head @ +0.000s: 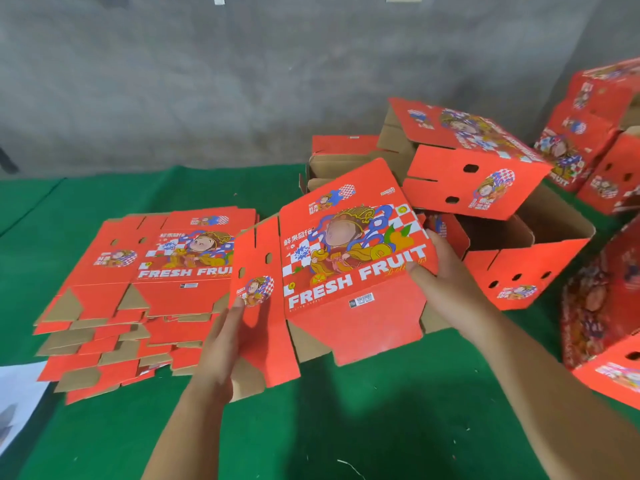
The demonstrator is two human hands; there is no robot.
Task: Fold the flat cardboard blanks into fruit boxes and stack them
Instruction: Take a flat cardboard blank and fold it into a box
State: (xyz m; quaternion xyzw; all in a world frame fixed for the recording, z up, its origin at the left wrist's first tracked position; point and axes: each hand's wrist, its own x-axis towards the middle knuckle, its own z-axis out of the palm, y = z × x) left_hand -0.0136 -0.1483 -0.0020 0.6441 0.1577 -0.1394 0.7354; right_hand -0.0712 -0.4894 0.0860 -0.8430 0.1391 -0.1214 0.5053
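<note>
Nearest to me, my left hand (221, 341) reaches up from below and holds the narrow side panel of a red cardboard blank (346, 268), thumb pressed on its printed face near the round picture and the other fingers tucked behind the panel. My right hand (440, 268) grips the opposite edge of the same blank, thumb on top by the end of the words FRESH FRUIT, fingers curled underneath. The blank is lifted off the green counter (346, 410) and tilted toward me, its bottom flaps hanging down with brown cardboard showing behind them.

To my left, a fanned stack of flat blanks (145, 292) lies on the counter, printed side up, just beside the one I hold. A white sheet (17, 396) shows at the counter's left edge.

On my right edge sit blurred red boxes (602, 323), too smeared to read. Beyond my right hand an open folded box (530, 258) stands with its brown inside showing, and a folded box (474, 157) rests tilted on top of it. Further right, more folded boxes (588, 133) are piled up. Behind everything rises a grey wall (242, 81).
</note>
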